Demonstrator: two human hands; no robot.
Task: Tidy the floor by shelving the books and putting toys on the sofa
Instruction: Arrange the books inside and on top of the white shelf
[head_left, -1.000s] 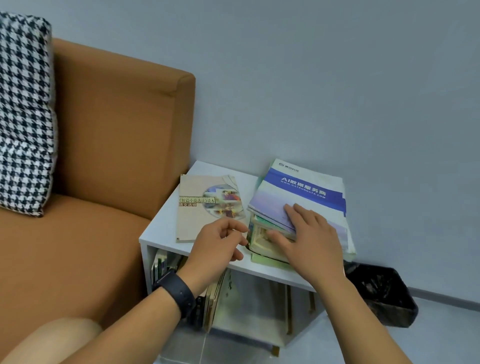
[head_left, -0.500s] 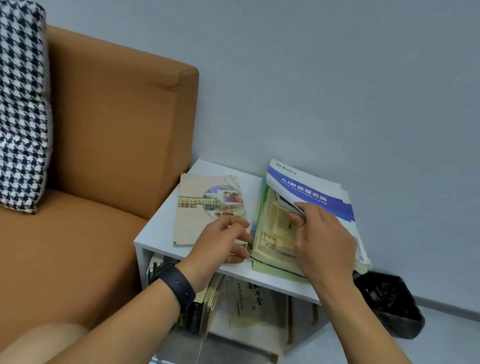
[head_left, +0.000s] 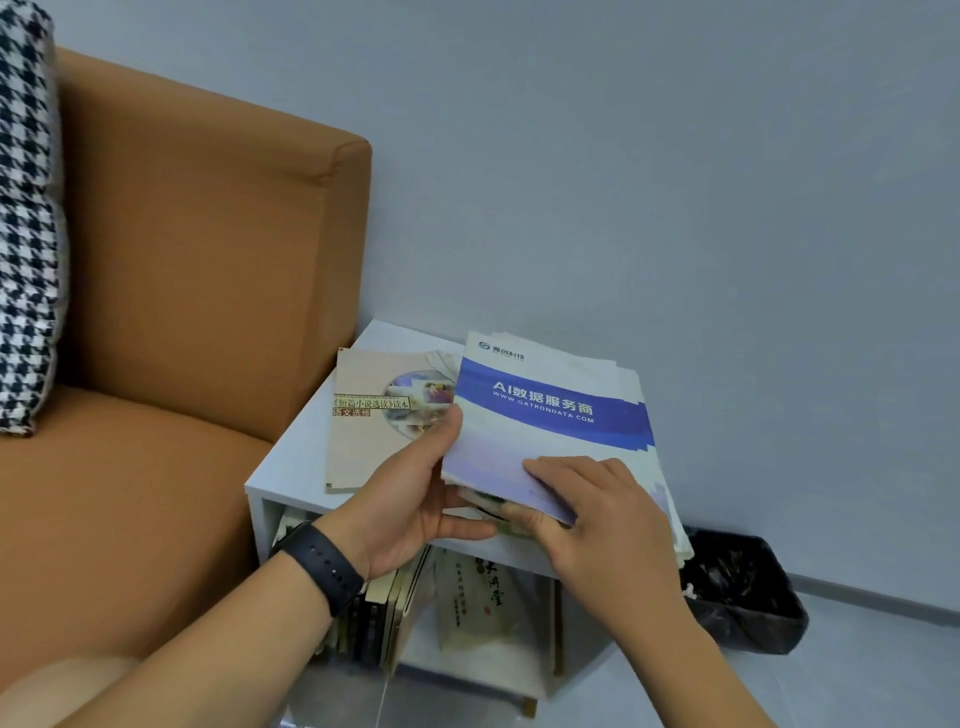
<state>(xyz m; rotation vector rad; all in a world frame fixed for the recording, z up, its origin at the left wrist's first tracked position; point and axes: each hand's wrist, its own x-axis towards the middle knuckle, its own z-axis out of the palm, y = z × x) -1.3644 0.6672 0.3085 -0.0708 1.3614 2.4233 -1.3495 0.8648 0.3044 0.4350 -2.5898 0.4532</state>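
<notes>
Grey wall stands behind a small white shelf that is pushed against the arm of an orange sofa, with a checked cushion at the far left.

From the head view, a stack of books lies on top of the shelf, and beside it on the left lies 1 beige book, flat and apart from the hands. The left hand grips the left edge of the stack, thumb on the blue cover and fingers curled under it. The right hand holds the near edge, fingers curled over the cover and the thumb under it. I judge the 2 hands hold it from both sides so the loose books stay together while they are squared or lifted.

Below, the open compartment holds several books standing upright at the left and 1 pale book leaning. A black bin stands on the floor at the right; its contents cannot be made out. No toys are in view.
</notes>
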